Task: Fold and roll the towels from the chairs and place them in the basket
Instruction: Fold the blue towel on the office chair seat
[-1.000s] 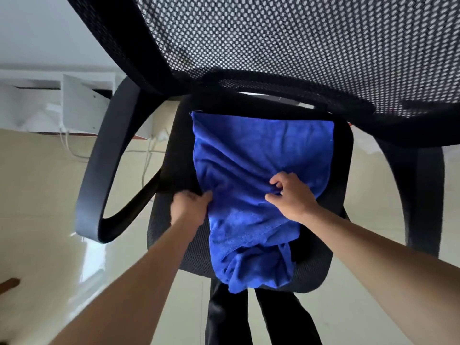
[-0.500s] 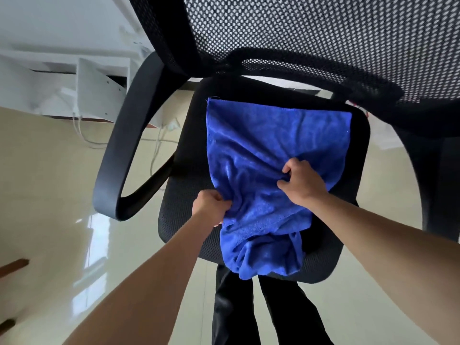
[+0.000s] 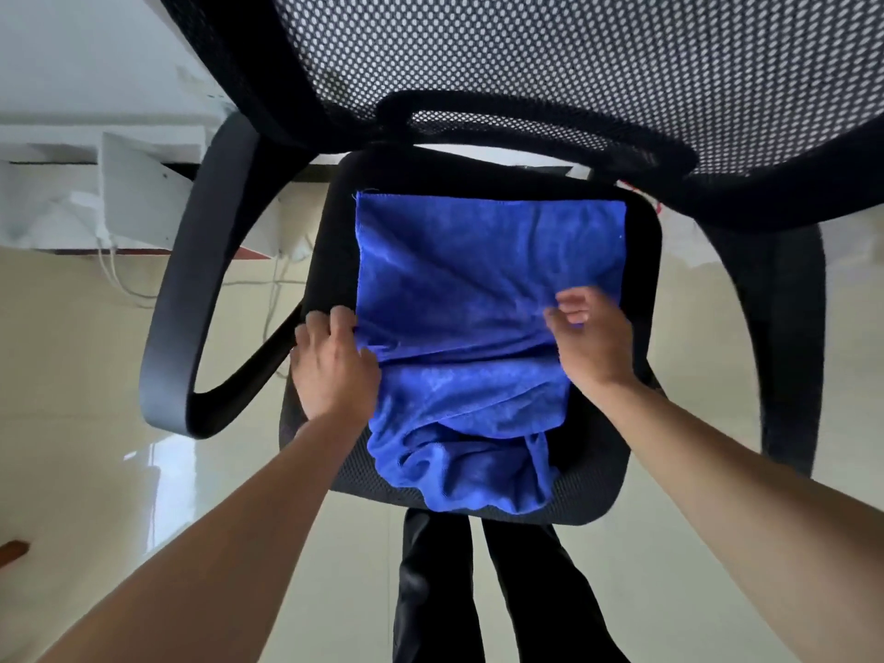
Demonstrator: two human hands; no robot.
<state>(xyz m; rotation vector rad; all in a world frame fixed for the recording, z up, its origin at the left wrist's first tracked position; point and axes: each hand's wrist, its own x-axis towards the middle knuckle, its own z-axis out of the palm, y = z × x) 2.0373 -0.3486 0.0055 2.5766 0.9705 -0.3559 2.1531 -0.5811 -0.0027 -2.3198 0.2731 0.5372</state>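
Head camera: the blue towel [image 3: 478,289] lies flat on the chair seat [image 3: 593,471], its long axis running from backrest to front lip, where it bunches. The left hand [image 3: 335,366] is at its left edge, and I cannot tell if it pinches. The right hand [image 3: 593,342], blurred, is loosely spread over the right edge. The armrest [image 3: 191,279] hems the seat's left side, and the front is free.

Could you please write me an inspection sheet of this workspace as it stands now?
Surface: black mesh chair seat, partly covered by cloth.
Job's things: blue towel spread on the seat, far part flat, near end bunched at the front edge; basket not in view.
Clutter: nothing seen.
Grips: left hand at the towel's left edge; right hand, blurred, on its right side; whether either pinches cloth is unclear.
Cables: white cables hang by the white furniture at the left.
Surroundings: mesh backrest, an armrest, glossy pale floor.
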